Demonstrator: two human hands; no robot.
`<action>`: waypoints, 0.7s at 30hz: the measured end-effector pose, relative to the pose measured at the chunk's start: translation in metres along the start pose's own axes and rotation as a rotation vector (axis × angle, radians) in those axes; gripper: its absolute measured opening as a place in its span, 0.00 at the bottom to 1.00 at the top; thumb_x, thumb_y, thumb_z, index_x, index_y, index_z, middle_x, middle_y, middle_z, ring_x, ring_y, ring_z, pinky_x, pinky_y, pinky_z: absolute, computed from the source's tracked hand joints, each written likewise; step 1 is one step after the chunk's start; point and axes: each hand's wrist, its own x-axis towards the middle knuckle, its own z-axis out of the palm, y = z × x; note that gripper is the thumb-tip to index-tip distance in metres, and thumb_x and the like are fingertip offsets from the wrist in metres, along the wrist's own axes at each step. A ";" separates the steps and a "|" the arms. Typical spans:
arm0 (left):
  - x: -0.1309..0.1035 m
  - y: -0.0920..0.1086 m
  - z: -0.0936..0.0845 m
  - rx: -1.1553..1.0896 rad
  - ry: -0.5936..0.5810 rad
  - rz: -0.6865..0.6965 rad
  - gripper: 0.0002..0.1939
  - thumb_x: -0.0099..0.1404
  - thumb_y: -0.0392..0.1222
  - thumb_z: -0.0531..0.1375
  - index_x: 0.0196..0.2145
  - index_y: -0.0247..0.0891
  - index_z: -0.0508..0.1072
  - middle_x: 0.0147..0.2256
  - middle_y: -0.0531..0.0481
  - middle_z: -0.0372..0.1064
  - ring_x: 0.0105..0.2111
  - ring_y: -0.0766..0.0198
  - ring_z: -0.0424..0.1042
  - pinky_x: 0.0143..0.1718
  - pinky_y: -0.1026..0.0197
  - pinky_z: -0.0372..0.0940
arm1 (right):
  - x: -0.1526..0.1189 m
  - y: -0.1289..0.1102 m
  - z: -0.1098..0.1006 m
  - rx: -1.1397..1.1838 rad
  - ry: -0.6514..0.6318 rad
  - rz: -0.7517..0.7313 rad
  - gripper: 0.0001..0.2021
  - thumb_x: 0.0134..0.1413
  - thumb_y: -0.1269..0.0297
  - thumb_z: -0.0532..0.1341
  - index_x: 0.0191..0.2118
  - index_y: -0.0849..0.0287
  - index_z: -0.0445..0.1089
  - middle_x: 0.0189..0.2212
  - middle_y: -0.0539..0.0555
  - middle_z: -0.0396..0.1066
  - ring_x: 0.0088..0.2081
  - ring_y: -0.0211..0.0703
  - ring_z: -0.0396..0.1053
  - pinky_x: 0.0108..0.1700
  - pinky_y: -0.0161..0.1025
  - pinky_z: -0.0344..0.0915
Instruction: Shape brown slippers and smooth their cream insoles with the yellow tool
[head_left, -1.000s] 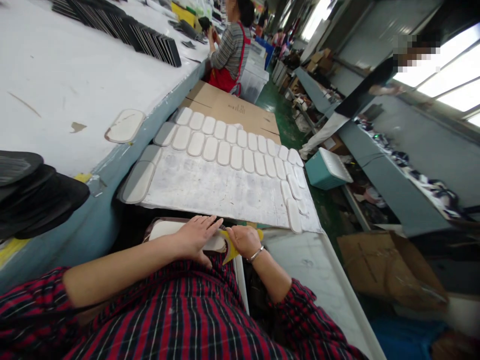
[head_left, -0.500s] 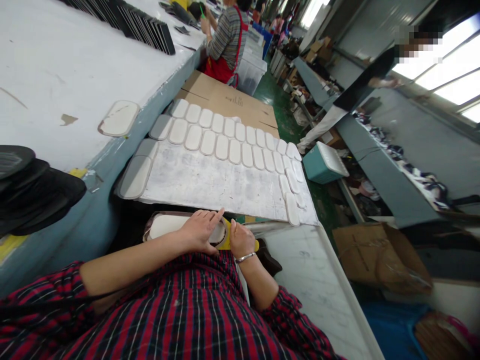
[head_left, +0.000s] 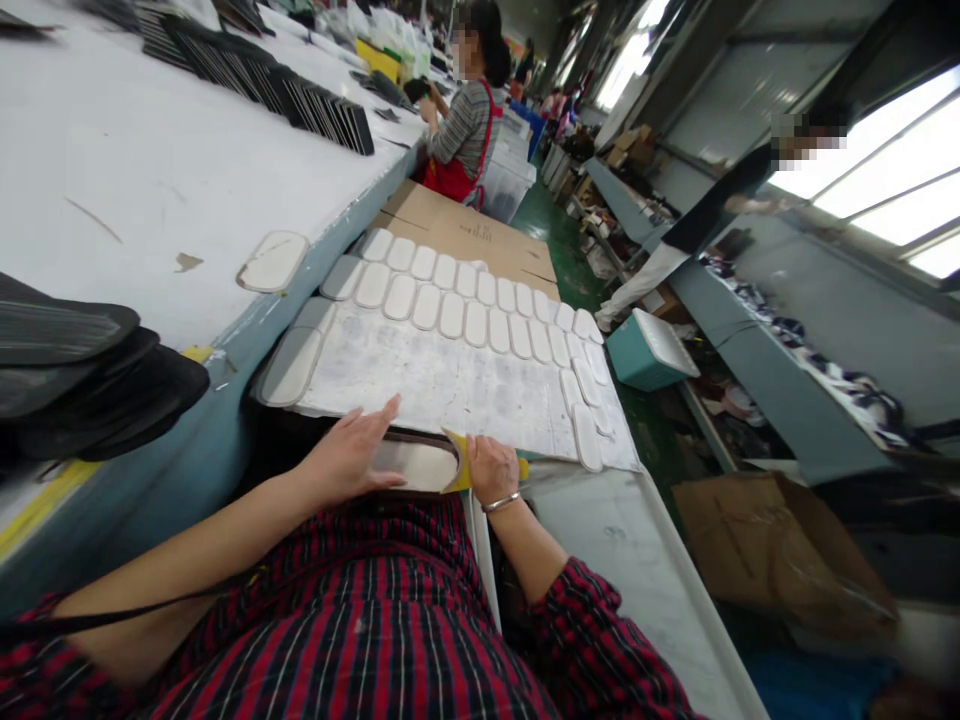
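Observation:
Just in front of my body lies a long rounded white panel (head_left: 422, 466) with a dark rim. My left hand (head_left: 346, 458) is at its left end, with thumb and fingers spread and open; whether it presses on the panel I cannot tell. In my right hand (head_left: 493, 472) is a flat yellow scraper-like tool (head_left: 457, 463), its broad end against the panel's right end and its handle tip showing past my fist. Beyond my hands a pale board (head_left: 450, 375) carries rows of similar rounded white panels (head_left: 426, 306).
To the left runs a white-topped table (head_left: 97, 180) with a single panel (head_left: 274, 262), a dark stack (head_left: 97, 370) and a row of black pieces (head_left: 322, 115). A co-worker in a red apron (head_left: 450, 180) sits ahead. At right are a teal box (head_left: 649, 350) and a carton (head_left: 772, 540).
My left hand has slid left along the panel, uncovering its right part. My right hand keeps the yellow tool at that end. The whole view has shifted slightly.

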 end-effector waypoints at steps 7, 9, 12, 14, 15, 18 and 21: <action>-0.077 -0.074 0.004 -0.591 0.191 -0.452 0.45 0.58 0.61 0.54 0.63 0.38 0.37 0.59 0.40 0.53 0.59 0.52 0.53 0.59 0.46 0.50 | -0.005 -0.005 -0.005 0.028 -0.180 0.062 0.23 0.66 0.58 0.39 0.32 0.58 0.68 0.29 0.57 0.73 0.32 0.42 0.72 0.31 0.35 0.58; -0.086 -0.079 0.018 -0.759 0.183 -0.464 0.43 0.58 0.62 0.53 0.63 0.36 0.42 0.60 0.38 0.52 0.59 0.51 0.52 0.59 0.47 0.49 | -0.004 -0.008 -0.009 0.010 -0.233 0.019 0.23 0.66 0.57 0.40 0.31 0.58 0.68 0.29 0.57 0.73 0.32 0.44 0.72 0.31 0.36 0.58; -0.085 -0.074 0.037 -0.917 0.180 -0.425 0.43 0.59 0.64 0.51 0.62 0.33 0.47 0.60 0.37 0.49 0.59 0.49 0.52 0.59 0.47 0.48 | 0.000 -0.006 -0.017 -0.025 -0.267 -0.080 0.22 0.65 0.58 0.41 0.30 0.58 0.69 0.28 0.56 0.73 0.32 0.44 0.72 0.31 0.37 0.58; -0.079 -0.068 0.045 -0.984 0.197 -0.410 0.40 0.61 0.64 0.45 0.62 0.32 0.48 0.60 0.38 0.50 0.59 0.50 0.52 0.59 0.47 0.49 | 0.005 -0.001 -0.022 -0.033 -0.264 -0.174 0.22 0.65 0.57 0.41 0.29 0.58 0.68 0.27 0.55 0.73 0.31 0.43 0.71 0.31 0.36 0.56; -0.075 -0.065 0.048 -1.006 0.206 -0.418 0.39 0.63 0.63 0.42 0.62 0.32 0.48 0.60 0.38 0.51 0.59 0.50 0.53 0.59 0.48 0.50 | 0.010 0.002 -0.024 -0.033 -0.255 -0.212 0.23 0.65 0.57 0.41 0.29 0.58 0.68 0.27 0.54 0.73 0.31 0.41 0.71 0.31 0.36 0.56; -0.068 -0.062 0.052 -1.047 0.227 -0.466 0.39 0.63 0.64 0.37 0.62 0.32 0.49 0.58 0.39 0.55 0.58 0.51 0.54 0.58 0.50 0.53 | 0.031 0.001 -0.025 -0.051 -0.231 -0.289 0.23 0.66 0.56 0.40 0.29 0.57 0.67 0.28 0.53 0.72 0.32 0.40 0.70 0.33 0.36 0.55; -0.065 -0.061 0.052 -1.091 0.238 -0.497 0.40 0.63 0.65 0.36 0.61 0.33 0.52 0.58 0.41 0.56 0.57 0.51 0.56 0.58 0.50 0.53 | 0.060 -0.018 -0.019 -0.081 -0.278 -0.386 0.23 0.66 0.56 0.40 0.30 0.58 0.68 0.30 0.53 0.73 0.34 0.40 0.70 0.34 0.37 0.55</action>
